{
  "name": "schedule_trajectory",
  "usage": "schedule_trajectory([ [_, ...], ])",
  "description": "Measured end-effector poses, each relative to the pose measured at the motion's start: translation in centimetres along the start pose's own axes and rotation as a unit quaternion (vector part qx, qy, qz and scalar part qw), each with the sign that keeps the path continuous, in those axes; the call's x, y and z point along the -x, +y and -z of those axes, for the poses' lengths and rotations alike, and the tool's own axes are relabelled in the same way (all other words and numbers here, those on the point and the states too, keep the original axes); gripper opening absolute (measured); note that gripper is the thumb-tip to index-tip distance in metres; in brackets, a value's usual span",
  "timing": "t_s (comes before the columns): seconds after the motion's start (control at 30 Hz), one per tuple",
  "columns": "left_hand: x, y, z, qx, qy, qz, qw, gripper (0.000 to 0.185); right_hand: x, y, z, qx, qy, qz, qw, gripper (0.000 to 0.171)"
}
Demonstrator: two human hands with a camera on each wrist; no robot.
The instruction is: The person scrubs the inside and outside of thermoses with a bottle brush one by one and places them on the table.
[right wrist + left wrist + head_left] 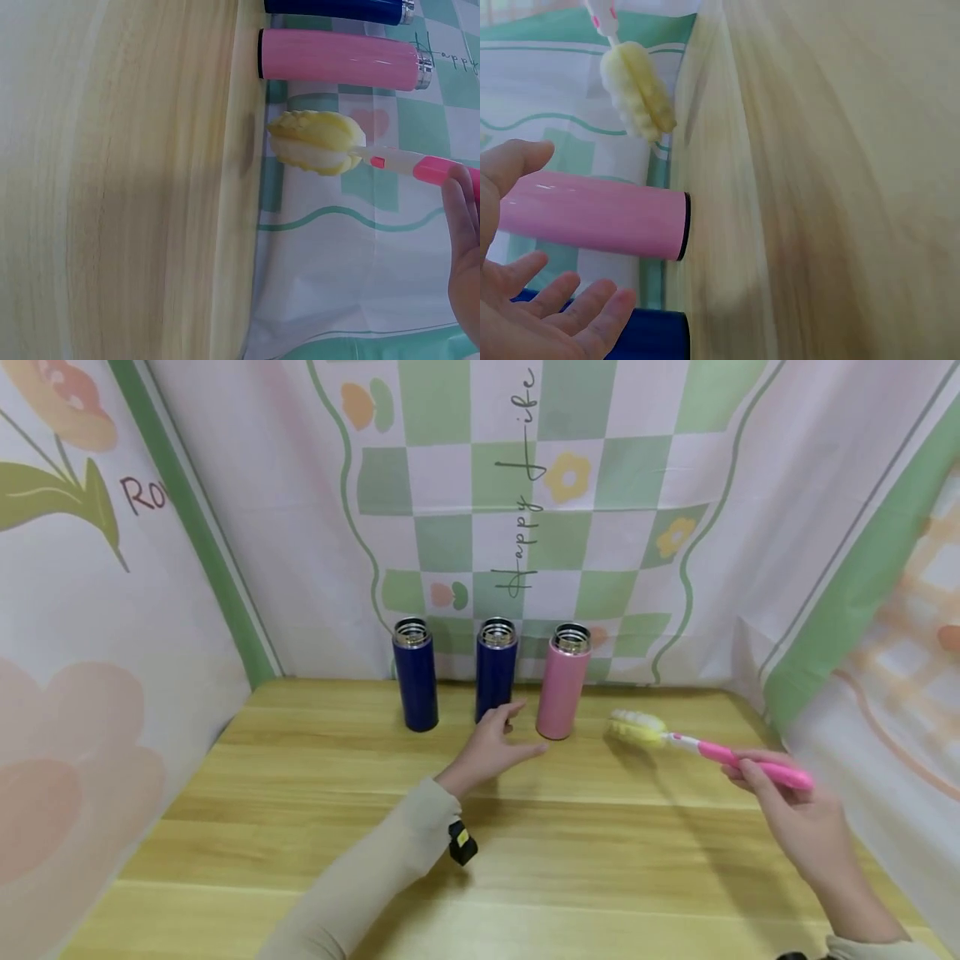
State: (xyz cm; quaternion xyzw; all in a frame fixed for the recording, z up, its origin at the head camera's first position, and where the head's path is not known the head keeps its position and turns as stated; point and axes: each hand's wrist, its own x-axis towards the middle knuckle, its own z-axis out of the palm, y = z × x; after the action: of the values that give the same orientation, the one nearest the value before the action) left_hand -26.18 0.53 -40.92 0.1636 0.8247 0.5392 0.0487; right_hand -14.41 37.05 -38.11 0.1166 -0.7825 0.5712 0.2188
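Left hand (491, 745) open, fingers (592, 307) spread and relaxed, reaching toward pink bottle (562, 693); thumb (514, 165) up by bottle's side, palm facing it, no contact visible. Nothing held. Middle blue bottle (496, 667) just behind the fingertips, its base partly hidden by them in head view.

Right hand (802, 814) curled round pink handle of bottle brush (705, 747), gripping near handle's rear end. Brush held roughly level above the table, yellow sponge head (315, 141) pointing left toward pink bottle, near it but apart. Sponge head off the wood, shadow beneath on table surface.

Pink bottle upright, lid off, metal mouth open, standing on wooden table (525, 877) near back edge, rightmost of three. Middle blue bottle just left of it, left blue bottle (415, 673) further left; both upright, lids off, metal rims showing. All three in a row, small gaps between.

Beige sleeve (367, 877) on left arm, small black-and-yellow tag at the cuff. Backdrop cloth (525, 485) behind and on both sides: green-white checks, flowers, script lettering.
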Motion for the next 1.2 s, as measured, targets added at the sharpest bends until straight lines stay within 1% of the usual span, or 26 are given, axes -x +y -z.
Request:
schedule_trajectory([
  [0.07,0.6,-0.2,0.5,0.001,-0.006,0.001,1.0000,0.083,0.2,0.1,0.1,0.066,-0.006,0.004,0.998,0.023],
  [0.13,1.1,-0.4,1.0,-0.003,-0.011,0.003,0.9999,0.082,0.4,0.2,0.1,0.135,-0.010,0.010,0.991,0.023],
  [0.17,1.3,-0.5,1.2,-0.004,-0.012,0.004,0.9999,0.082,0.5,0.2,0.1,0.162,-0.011,0.016,0.987,0.023],
  [0.23,1.6,-0.7,1.6,-0.007,-0.009,0.004,0.9999,0.082,0.7,0.4,0.1,0.191,-0.015,0.028,0.981,0.024],
  [0.37,2.3,-1.4,2.4,-0.011,-0.003,0.003,0.9999,0.082,0.8,1.0,-0.1,0.208,-0.027,0.058,0.976,0.030],
  [0.47,2.7,-1.8,3.0,-0.016,-0.003,-0.001,0.9999,0.081,1.1,1.1,-0.1,0.209,-0.044,0.056,0.975,0.033],
  [0.6,3.3,-2.1,3.7,-0.018,0.002,0.002,0.9998,0.078,1.3,0.7,0.1,0.209,-0.064,0.024,0.976,0.032],
  [0.7,3.7,-2.5,4.1,-0.019,0.007,0.012,0.9997,0.076,1.4,0.5,0.3,0.222,-0.078,-0.005,0.972,0.031],
  [0.8,3.9,-2.8,4.3,-0.023,0.005,0.017,0.9996,0.075,1.5,0.6,0.7,0.264,-0.085,-0.020,0.961,0.032],
  [0.9,4.0,-3.0,4.4,-0.023,0.001,0.009,0.9997,0.074,1.6,0.8,0.9,0.322,-0.098,-0.025,0.941,0.034],
  [0.97,4.1,-2.9,4.5,-0.024,0.000,0.008,0.9997,0.074,1.7,0.9,1.0,0.348,-0.118,-0.028,0.930,0.035],
  [1.03,4.3,-2.9,4.5,-0.028,-0.002,0.004,0.9996,0.074,1.8,1.0,0.9,0.359,-0.144,-0.035,0.922,0.036],
  [1.07,4.3,-2.9,4.6,-0.032,-0.002,0.003,0.9995,0.074,1.8,1.1,0.8,0.358,-0.161,-0.046,0.918,0.036],
  [1.2,4.6,-2.8,4.7,-0.051,-0.007,0.000,0.9987,0.075,2.0,1.5,0.0,0.328,-0.223,-0.098,0.913,0.037],
])
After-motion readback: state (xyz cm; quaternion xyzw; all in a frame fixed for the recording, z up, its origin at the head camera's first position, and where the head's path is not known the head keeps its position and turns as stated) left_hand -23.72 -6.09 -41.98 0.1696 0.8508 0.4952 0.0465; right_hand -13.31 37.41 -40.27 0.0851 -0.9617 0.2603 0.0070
